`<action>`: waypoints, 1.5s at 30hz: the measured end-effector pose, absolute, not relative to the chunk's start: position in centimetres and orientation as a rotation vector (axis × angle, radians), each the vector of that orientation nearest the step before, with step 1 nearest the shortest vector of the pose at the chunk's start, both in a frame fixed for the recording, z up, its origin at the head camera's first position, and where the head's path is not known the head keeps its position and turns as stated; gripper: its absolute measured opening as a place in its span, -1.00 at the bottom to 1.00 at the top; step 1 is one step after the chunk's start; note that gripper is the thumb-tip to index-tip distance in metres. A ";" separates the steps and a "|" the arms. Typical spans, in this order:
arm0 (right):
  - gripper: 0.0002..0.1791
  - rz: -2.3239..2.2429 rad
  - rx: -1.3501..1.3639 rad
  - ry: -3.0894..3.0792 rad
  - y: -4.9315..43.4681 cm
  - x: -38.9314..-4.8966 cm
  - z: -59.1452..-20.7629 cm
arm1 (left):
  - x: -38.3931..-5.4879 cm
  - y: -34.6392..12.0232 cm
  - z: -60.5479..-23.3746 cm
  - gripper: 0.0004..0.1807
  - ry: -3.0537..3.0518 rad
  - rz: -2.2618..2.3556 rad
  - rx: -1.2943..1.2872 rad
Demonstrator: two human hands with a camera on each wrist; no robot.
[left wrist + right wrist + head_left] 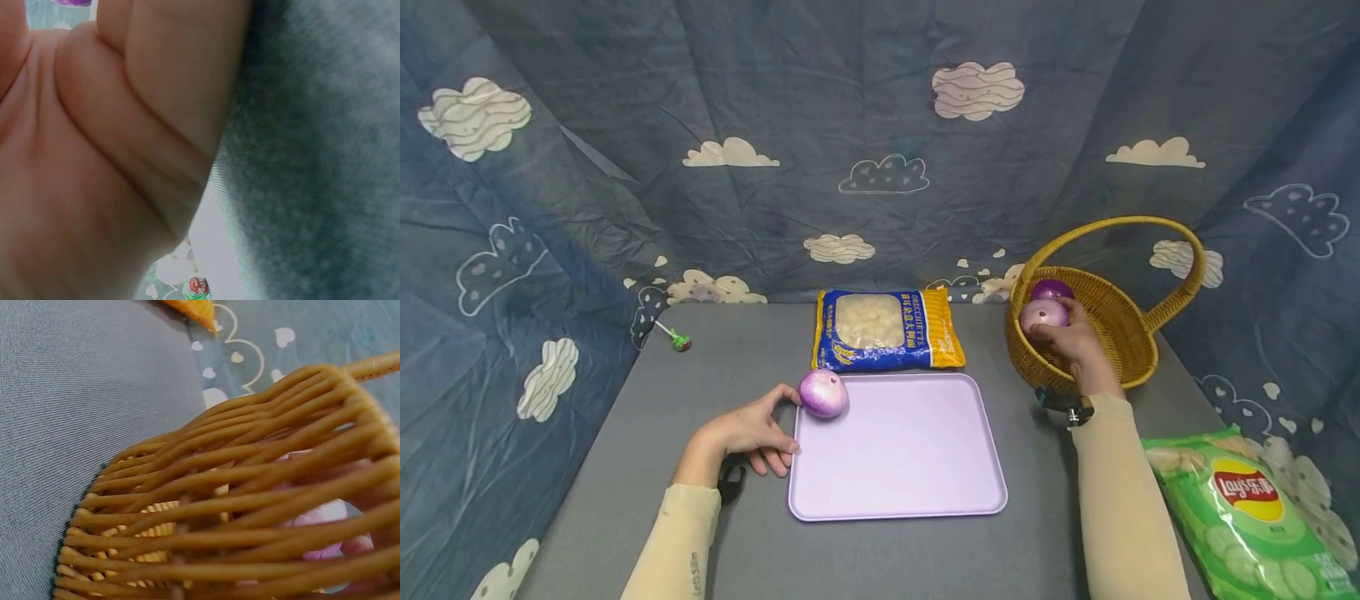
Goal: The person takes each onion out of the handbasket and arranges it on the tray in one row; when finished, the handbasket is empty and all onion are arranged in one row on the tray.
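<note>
On the upper left corner of a light purple tray (898, 450) sits a purple onion (823, 393). My left hand (748, 433) rests at the tray's left edge, an index fingertip at the onion and the thumb at the rim; its palm fills much of the left wrist view. Inside a wicker basket (1131, 333) at the right, my right hand (1078, 346) grips another onion (1043, 315). A darker purple onion (1051, 289) lies just behind that one. In the right wrist view, the basket's woven wall (206, 519) partly hides what is inside.
A blue and yellow bag of orecchiette pasta (880, 329) lies just behind the tray. The green chip bag (1251, 508) is at the right front, beside my right forearm. A lollipop (679, 340) lies at the back left. Cloud-patterned cloth (820, 108) surrounds the grey table.
</note>
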State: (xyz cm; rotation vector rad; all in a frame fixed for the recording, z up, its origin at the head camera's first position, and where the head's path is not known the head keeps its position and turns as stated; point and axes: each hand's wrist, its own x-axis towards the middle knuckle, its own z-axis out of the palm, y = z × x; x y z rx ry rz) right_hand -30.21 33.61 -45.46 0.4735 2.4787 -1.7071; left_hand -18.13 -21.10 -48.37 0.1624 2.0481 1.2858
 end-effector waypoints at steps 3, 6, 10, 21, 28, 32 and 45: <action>0.11 -1.707 0.465 2.525 33.7 -29.6 -44.6 | -18.2 -21.1 -48.4 -0.22 2.045 1.289 0.169; 0.11 -1.688 0.445 2.577 33.7 -28.5 -43.3 | -18.3 -21.2 -48.3 -0.23 2.041 1.292 0.173; 0.07 -1.677 0.405 2.631 33.2 -26.7 -41.2 | -18.2 -21.3 -48.2 -0.23 2.045 1.292 0.173; -0.02 -1.674 0.071 2.695 28.0 -21.8 -38.0 | -18.3 -21.5 -48.1 -0.23 2.048 1.281 0.167; -0.08 -1.803 -0.135 2.535 21.8 -21.3 -38.9 | -18.3 -21.4 -48.0 -0.22 2.049 1.278 0.157; -0.08 -1.748 -0.186 2.504 18.4 -21.3 -40.7 | -18.4 -21.2 -48.1 -0.21 2.040 1.282 0.164; -0.13 -1.526 -0.158 2.406 12.5 -20.8 -45.6 | -18.3 -21.2 -48.2 -0.21 2.040 1.284 0.162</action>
